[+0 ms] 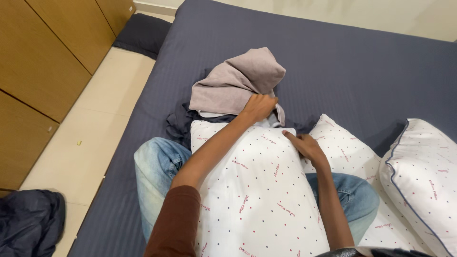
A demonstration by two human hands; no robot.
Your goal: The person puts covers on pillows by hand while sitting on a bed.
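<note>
Two hands at a white dotted pillow [259, 195] across the lap on the bed [342, 62]: left hand [258, 107] in a closed grip on the grey cloth [238, 83] past its far end, right hand [307, 146] loosely open, fingers on the top corner.

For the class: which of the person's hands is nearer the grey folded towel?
Left. The left hand touches the grey towel at its lower edge; the right hand rests lower on the white pillow.

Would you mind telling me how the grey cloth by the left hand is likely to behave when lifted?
The grey cloth lies crumpled in soft folds, so it would probably droop and unfold. It looks light, likely needing little effort. The left hand grips its edge, so the rest may trail over the pillow.
</note>
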